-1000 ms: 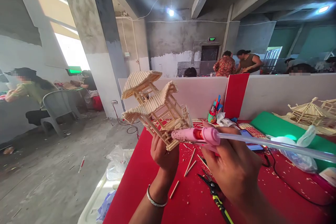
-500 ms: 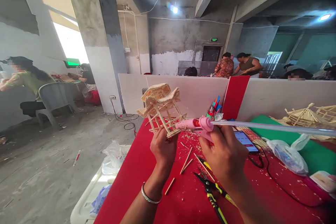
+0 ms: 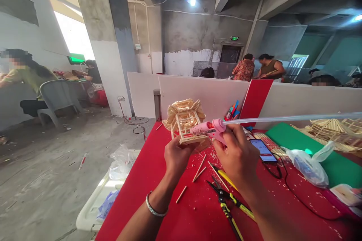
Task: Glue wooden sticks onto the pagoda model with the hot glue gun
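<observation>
My left hand (image 3: 177, 157) is closed round the base of a small pagoda-like house built of thin wooden sticks (image 3: 184, 119), holding it tipped with its roof pointing away from me. My right hand (image 3: 236, 154) grips a pink glue gun (image 3: 210, 130), whose nozzle touches the lower side of the stick house. A long clear glue stick (image 3: 291, 118) juts out of the gun's back toward the right. Both hands hover over a table covered in red cloth (image 3: 198, 214).
Loose sticks (image 3: 199, 167) and yellow-handled pliers (image 3: 227, 205) lie on the cloth below my hands. A phone (image 3: 263, 150) with a black cable, a plastic bag (image 3: 308, 163), a green sheet (image 3: 333, 158) and other stick models (image 3: 336, 128) lie to the right. A white partition (image 3: 203, 94) backs the table. People work behind and at left.
My left hand has lowered the stick house and turned it so the roof faces away. The glue gun followed and stays at its base. The camera view dropped toward the table.
</observation>
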`<state>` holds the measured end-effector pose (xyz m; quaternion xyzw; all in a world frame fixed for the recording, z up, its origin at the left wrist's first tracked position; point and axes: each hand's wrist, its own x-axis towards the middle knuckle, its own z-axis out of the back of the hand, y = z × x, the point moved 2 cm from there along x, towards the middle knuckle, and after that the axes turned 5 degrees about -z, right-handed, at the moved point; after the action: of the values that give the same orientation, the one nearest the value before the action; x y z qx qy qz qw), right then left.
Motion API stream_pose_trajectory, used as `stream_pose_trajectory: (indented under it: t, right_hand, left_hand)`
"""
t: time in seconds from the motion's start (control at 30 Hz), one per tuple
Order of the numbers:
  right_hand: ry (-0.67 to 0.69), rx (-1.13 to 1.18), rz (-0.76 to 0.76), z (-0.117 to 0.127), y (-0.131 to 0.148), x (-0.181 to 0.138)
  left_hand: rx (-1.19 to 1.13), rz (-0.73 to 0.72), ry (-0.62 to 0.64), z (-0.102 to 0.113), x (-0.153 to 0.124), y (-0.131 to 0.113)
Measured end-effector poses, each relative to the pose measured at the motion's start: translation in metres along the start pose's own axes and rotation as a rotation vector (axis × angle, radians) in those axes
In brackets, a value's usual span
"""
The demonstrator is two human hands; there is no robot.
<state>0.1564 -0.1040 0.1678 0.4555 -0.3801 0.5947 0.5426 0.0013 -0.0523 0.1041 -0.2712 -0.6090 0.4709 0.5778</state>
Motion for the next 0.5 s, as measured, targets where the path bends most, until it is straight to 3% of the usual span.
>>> stream_pose_trajectory:
  t: [0.5]
  right_hand:
    - [0.016, 0.016, 0.025, 0.0014, -0.0006, -0.0012]
  left_hand:
    - [-0.013, 0.026, 0.024, -0.0021, -0.0026, 0.0042]
